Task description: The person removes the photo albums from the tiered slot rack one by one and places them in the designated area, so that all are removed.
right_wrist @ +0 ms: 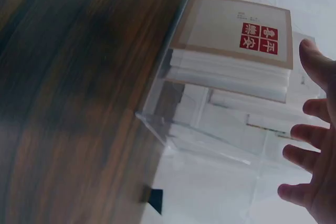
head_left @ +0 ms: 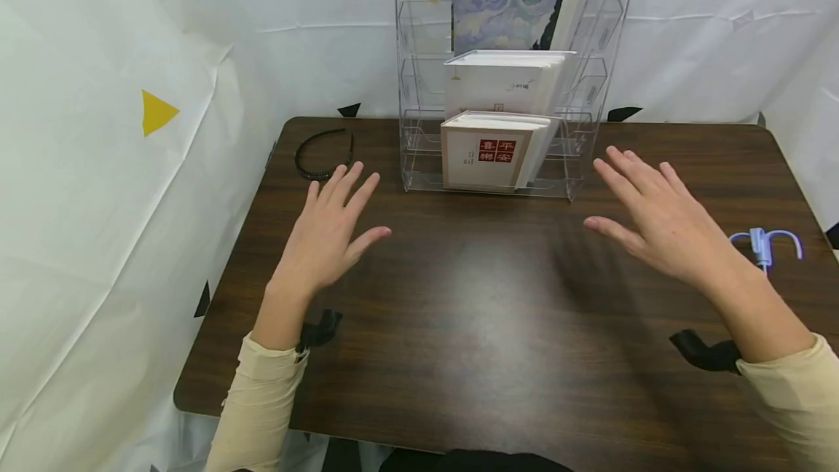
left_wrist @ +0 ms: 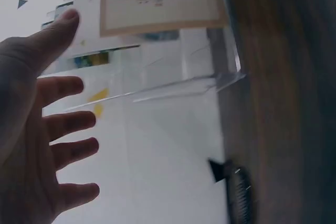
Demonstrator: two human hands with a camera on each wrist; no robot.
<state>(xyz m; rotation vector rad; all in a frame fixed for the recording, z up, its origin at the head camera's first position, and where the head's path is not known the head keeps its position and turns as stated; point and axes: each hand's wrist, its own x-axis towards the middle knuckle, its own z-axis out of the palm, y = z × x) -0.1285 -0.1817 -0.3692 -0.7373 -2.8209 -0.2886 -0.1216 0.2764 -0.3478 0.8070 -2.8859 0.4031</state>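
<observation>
My left hand (head_left: 328, 235) hovers over the left part of the dark table, fingers spread and holding nothing. Just beyond its fingertips lies a black headband (head_left: 303, 159). On the other side my right hand (head_left: 668, 221) is also spread and holds nothing. Between and beyond the hands stands a clear tiered rack (head_left: 419, 182). Its lowest tier holds cream cards or booklets (head_left: 481, 173) with a red square print, seen close in the right wrist view as a stack (right_wrist: 226, 30). Above them stand white booklets (head_left: 491, 82) and blue-purple patterned ones (head_left: 505, 20).
A light-blue forked plastic item (head_left: 760, 245) lies at the table's right side, partly behind my right forearm. The wooden table (head_left: 485, 355) meets white sheeting (head_left: 314, 57) at the back and left. Yellow and black patches mark the sheeting.
</observation>
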